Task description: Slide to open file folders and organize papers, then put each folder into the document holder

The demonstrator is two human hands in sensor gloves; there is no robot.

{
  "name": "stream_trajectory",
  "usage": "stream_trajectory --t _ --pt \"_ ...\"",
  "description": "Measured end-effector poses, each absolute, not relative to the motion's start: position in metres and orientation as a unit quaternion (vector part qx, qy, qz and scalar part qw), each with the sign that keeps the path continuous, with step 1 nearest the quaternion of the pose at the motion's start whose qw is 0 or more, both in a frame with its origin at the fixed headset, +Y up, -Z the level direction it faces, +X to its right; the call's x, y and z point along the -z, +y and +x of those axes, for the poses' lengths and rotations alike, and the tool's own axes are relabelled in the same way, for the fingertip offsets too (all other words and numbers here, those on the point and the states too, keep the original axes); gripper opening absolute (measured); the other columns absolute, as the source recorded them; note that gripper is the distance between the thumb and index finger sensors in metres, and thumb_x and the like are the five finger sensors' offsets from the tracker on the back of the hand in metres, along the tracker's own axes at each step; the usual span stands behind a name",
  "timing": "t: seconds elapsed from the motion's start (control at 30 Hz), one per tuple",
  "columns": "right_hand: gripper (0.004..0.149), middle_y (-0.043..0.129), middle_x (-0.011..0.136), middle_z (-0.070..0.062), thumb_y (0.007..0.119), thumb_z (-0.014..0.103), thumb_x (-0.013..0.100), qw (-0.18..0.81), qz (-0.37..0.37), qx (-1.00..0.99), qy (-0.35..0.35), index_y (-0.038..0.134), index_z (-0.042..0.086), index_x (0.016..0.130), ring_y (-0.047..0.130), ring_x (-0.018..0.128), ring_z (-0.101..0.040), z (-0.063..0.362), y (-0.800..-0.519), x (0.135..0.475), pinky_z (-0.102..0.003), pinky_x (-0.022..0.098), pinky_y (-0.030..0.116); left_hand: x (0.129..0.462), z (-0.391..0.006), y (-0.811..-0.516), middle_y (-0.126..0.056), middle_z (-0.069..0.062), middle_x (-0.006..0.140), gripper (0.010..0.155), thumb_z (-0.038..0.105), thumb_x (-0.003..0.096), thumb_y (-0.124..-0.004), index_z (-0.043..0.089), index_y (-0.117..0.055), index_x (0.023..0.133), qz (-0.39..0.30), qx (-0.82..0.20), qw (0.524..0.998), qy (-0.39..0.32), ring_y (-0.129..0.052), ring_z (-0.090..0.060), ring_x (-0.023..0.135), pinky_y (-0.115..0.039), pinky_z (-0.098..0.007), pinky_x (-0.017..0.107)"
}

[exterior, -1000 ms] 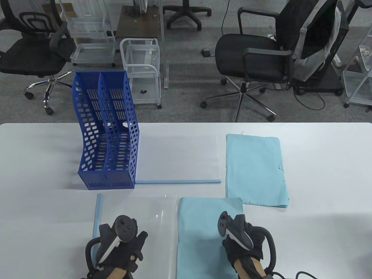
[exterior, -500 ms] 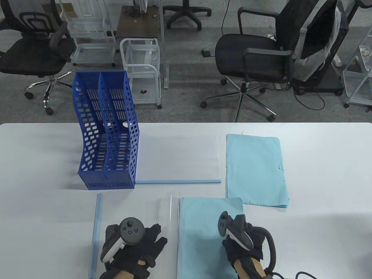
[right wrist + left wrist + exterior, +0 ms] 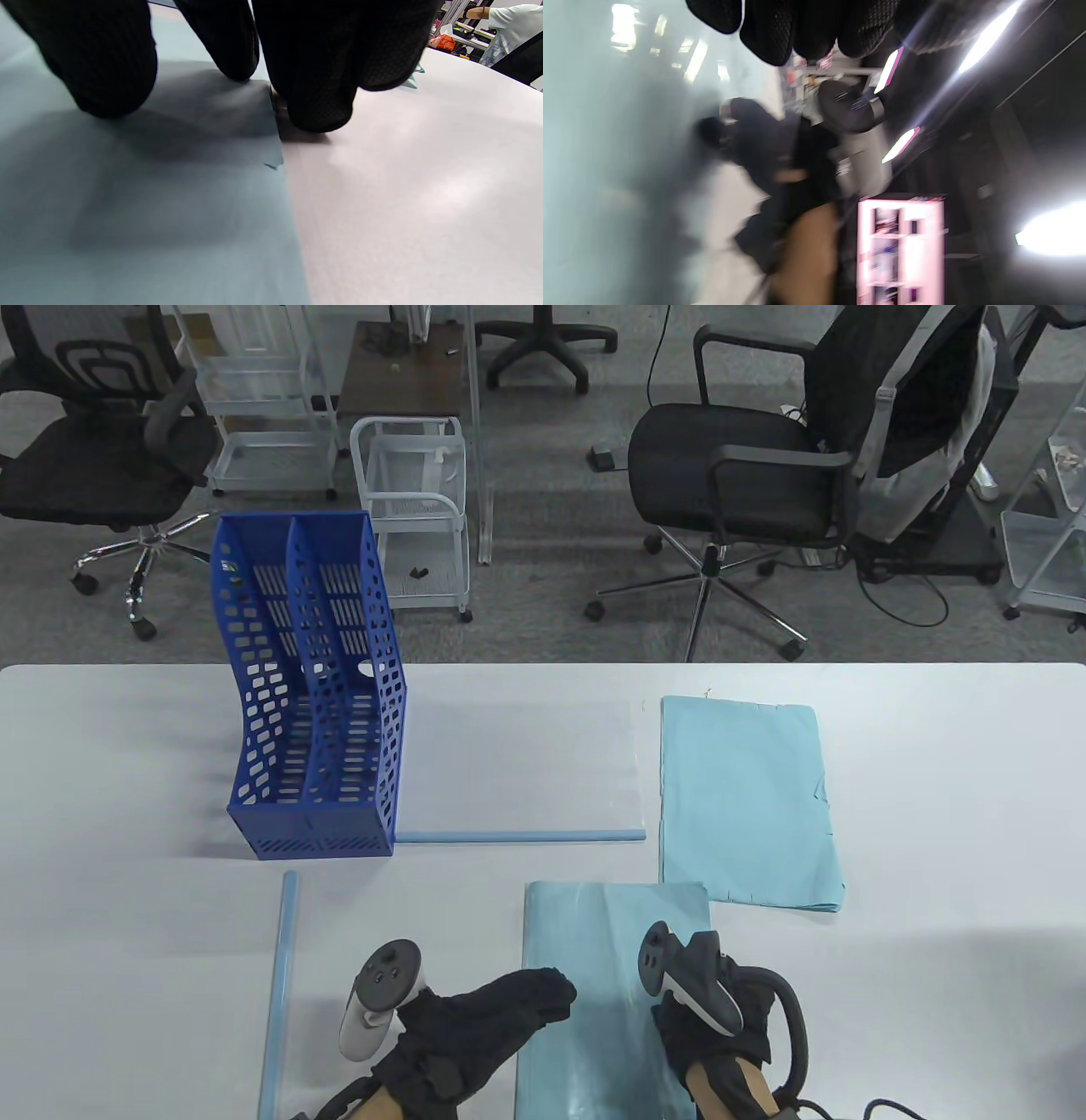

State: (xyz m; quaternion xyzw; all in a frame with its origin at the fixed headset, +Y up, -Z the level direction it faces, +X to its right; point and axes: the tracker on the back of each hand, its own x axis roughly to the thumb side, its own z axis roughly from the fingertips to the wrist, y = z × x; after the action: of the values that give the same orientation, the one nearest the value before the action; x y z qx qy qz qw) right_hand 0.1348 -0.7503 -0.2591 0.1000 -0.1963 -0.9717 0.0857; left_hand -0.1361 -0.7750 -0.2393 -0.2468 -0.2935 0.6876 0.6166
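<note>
A near stack of light blue paper [image 3: 594, 925] lies at the front of the table, with a glossy clear folder cover folded over it. My left hand [image 3: 526, 997] reaches right, its fingers [image 3: 814, 29] lying on the stack's left edge over the cover. My right hand [image 3: 717, 1027] presses down on the stack's right edge, its fingertips [image 3: 314, 106] on the paper [image 3: 148, 212] and the table. The folder's loose blue slide bar [image 3: 278, 984] lies alone to the left. The blue document holder [image 3: 314, 704] stands at the back left.
A second clear folder [image 3: 517, 772] with its slide bar [image 3: 519, 836] lies beside the holder. A second blue paper stack [image 3: 747, 802] lies at the right. Office chairs and carts stand beyond the table's far edge. The left wrist view is blurred.
My left hand swung from the clear cover on the left over to the right, flipping the cover onto the near paper stack. The right hand stayed in place.
</note>
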Motion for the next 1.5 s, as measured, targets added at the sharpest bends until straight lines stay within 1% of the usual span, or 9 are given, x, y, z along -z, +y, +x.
stream_trajectory --t 0.1,0.17,0.3,0.47,0.53,1.1,1.27,1.4,1.5 --pt "0.081 0.069 0.103 -0.02 0.085 0.056 0.038 0.085 0.101 0.972 -0.196 0.058 0.02 0.105 0.089 0.077 -0.038 0.135 -0.75 0.259 -0.058 0.065 0.07 0.24 -0.147 -0.769 -0.074 -0.002 0.111 0.059 0.05 0.0491 -0.076 0.029 -0.071 0.104 -0.211 -0.701 0.632 -0.252 -0.08 -0.032 0.101 -0.065 -0.054 0.077" --pt "0.081 0.069 0.103 -0.02 0.085 0.057 0.038 0.085 0.101 0.972 -0.196 0.058 0.02 0.105 0.089 0.077 -0.038 0.135 -0.751 0.259 -0.058 0.065 0.069 0.24 -0.152 -0.767 -0.062 -0.004 0.117 0.064 0.05 0.0491 -0.078 0.025 -0.066 0.107 -0.208 -0.66 0.692 -0.205 -0.064 -0.036 0.108 -0.059 -0.056 0.079" --pt "0.081 0.069 0.103 -0.02 0.084 0.057 0.038 0.085 0.101 0.972 -0.195 0.058 0.02 0.105 0.089 0.077 -0.038 0.135 -0.751 0.259 -0.058 0.065 0.069 0.238 -0.141 -0.766 -0.037 -0.008 0.122 0.075 0.054 0.0477 -0.079 0.018 -0.058 0.111 -0.248 -0.415 0.873 -0.064 -0.036 -0.04 0.114 -0.042 -0.06 0.082" --pt "0.081 0.069 0.103 -0.019 0.084 0.057 0.038 0.085 0.101 0.972 -0.194 0.058 0.02 0.105 0.089 0.077 -0.038 0.136 -0.751 0.259 -0.058 0.065 0.069 0.251 -0.1 -0.768 -0.038 -0.007 0.121 0.084 0.066 0.0464 -0.074 0.017 -0.052 0.111 -0.263 -0.167 0.95 -0.016 -0.04 -0.038 0.111 -0.05 -0.054 0.081" --pt "0.081 0.069 0.103 -0.019 0.084 0.057 0.038 0.085 0.1 0.972 -0.193 0.057 0.02 0.105 0.089 0.077 -0.038 0.136 -0.751 0.258 -0.058 0.065 0.069 0.255 -0.082 -0.768 -0.046 -0.01 0.117 0.086 0.066 0.044 -0.078 0.014 -0.056 0.109 -0.213 -0.126 0.969 -0.008 -0.05 -0.039 0.107 -0.057 -0.052 0.077" --pt "0.081 0.07 0.102 -0.017 0.083 0.058 0.037 0.091 0.095 0.973 -0.187 0.058 0.022 0.105 0.089 0.077 -0.035 0.138 -0.751 0.258 -0.056 0.066 0.07 0.263 -0.051 -0.767 -0.052 -0.012 0.113 0.087 0.054 0.0371 -0.097 0.009 -0.062 0.103 -0.202 -0.133 0.967 0.08 -0.058 -0.042 0.099 -0.063 -0.052 0.072" --pt "0.081 0.07 0.102 -0.017 0.083 0.059 0.037 0.09 0.095 0.974 -0.186 0.057 0.023 0.105 0.089 0.077 -0.035 0.138 -0.751 0.258 -0.056 0.066 0.07 0.265 -0.058 -0.771 -0.054 -0.006 0.111 0.069 0.048 0.0371 -0.099 0.012 -0.077 0.092 -0.199 -0.19 0.957 0.088 -0.057 -0.037 0.098 -0.064 -0.049 0.072" --pt "0.081 0.07 0.102 -0.016 0.083 0.059 0.037 0.091 0.095 0.974 -0.186 0.057 0.023 0.105 0.089 0.077 -0.034 0.139 -0.751 0.258 -0.056 0.066 0.07 0.261 -0.071 -0.769 -0.059 -0.006 0.11 0.068 0.048 0.0385 -0.097 0.017 -0.075 0.095 -0.211 -0.262 0.939 0.063 -0.067 -0.035 0.093 -0.071 -0.045 0.067" --pt "0.081 0.07 0.102 -0.016 0.083 0.059 0.037 0.091 0.094 0.974 -0.185 0.057 0.023 0.105 0.089 0.076 -0.034 0.139 -0.751 0.258 -0.056 0.066 0.07 0.259 -0.087 -0.771 -0.067 -0.009 0.106 0.07 0.047 0.0409 -0.094 0.02 -0.066 0.099 -0.267 -0.394 0.878 0.045 -0.087 -0.032 0.079 -0.083 -0.045 0.056"
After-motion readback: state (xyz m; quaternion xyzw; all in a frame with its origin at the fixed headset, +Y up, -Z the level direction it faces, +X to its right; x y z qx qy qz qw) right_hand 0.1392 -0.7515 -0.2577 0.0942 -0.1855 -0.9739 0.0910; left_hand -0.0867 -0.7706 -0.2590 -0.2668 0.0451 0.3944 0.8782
